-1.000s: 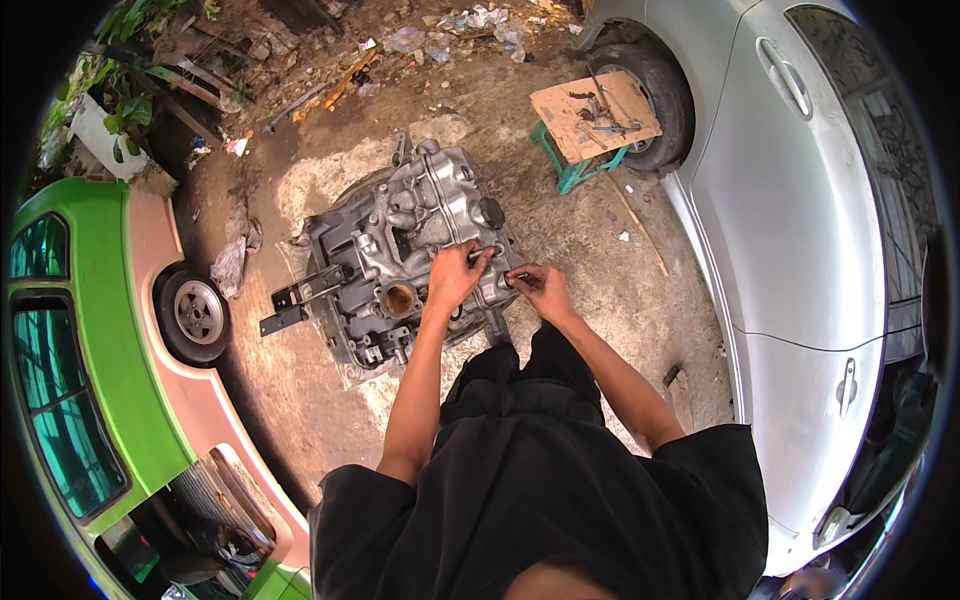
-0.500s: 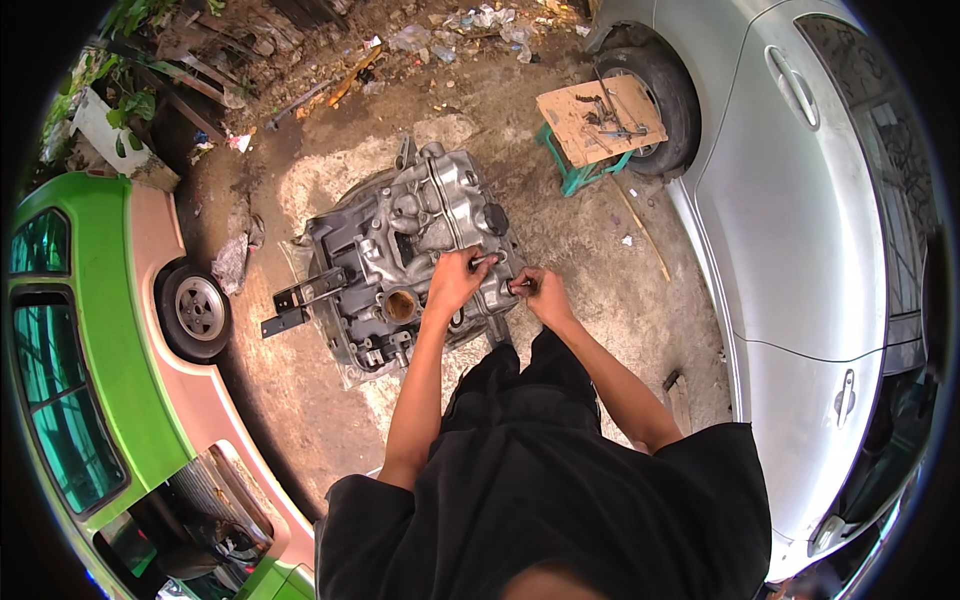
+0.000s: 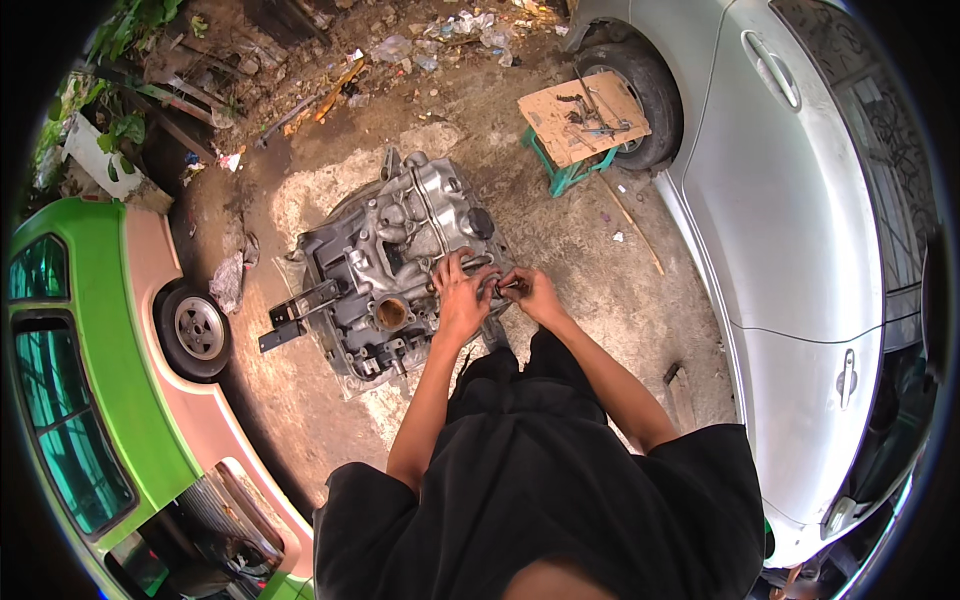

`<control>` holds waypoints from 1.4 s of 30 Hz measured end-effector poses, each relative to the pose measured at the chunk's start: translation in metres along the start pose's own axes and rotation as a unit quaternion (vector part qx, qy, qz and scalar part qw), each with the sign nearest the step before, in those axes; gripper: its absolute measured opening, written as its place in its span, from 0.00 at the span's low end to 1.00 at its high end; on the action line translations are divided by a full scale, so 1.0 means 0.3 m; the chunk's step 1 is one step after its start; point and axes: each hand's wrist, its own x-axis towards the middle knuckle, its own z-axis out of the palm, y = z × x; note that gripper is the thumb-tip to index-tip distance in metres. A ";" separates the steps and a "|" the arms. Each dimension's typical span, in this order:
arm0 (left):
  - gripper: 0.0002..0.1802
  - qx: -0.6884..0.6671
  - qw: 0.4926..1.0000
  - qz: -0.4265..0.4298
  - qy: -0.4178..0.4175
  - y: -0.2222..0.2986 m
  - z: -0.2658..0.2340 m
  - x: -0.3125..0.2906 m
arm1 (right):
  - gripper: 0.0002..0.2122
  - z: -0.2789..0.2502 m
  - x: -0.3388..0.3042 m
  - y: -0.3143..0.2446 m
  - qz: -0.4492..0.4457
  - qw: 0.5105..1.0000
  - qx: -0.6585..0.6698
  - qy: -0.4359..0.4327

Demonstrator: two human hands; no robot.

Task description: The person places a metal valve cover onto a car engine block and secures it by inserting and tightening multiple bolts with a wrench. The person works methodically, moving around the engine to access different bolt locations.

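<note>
A grey metal engine (image 3: 385,240) lies on the ground in front of me, with a black round cap (image 3: 480,222) on its cover. My left hand (image 3: 462,298) rests on the near right part of that cover, fingers spread apart and thumb pointing toward the other hand. Close beside it, my right hand (image 3: 532,294) is closed in a pinch at the engine's right edge. Whatever sits between those fingertips is small and dark, too hidden to name. A round, brownish opening (image 3: 391,314) shows left of my left hand.
A green stool (image 3: 568,178) with a cardboard sheet (image 3: 560,112) bearing several metal tools stands far right. A silver car (image 3: 760,240) lines the right side, a green and beige vehicle (image 3: 140,260) the left. Litter (image 3: 470,35) lies at the back; a thin stick (image 3: 632,225) lies right.
My left hand has shifted nearer my right hand, and its fingers have spread over the cover. My right hand stays pinched at the engine's edge. The whole view has shifted slightly.
</note>
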 end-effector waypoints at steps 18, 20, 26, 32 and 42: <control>0.16 0.029 0.996 -0.062 -0.065 0.033 -0.006 -0.007 | 0.10 -0.099 -0.003 0.061 0.056 0.962 0.258 -0.064; 0.17 -0.016 0.997 -0.058 -0.052 0.018 -0.001 -0.002 | 0.09 -0.094 -0.002 0.064 0.060 0.962 0.261 -0.053; 0.14 -0.122 0.991 -0.051 0.008 -0.054 0.013 0.072 | 0.07 -0.085 -0.002 0.067 0.048 0.961 0.267 -0.044; 0.11 -0.123 0.990 -0.063 -0.020 -0.076 0.025 0.093 | 0.06 -0.075 -0.007 0.067 0.044 0.969 0.243 -0.030; 0.06 -0.155 0.985 -0.031 0.064 -0.091 0.066 0.072 | 0.06 -0.054 -0.006 0.072 0.035 0.974 0.221 -0.014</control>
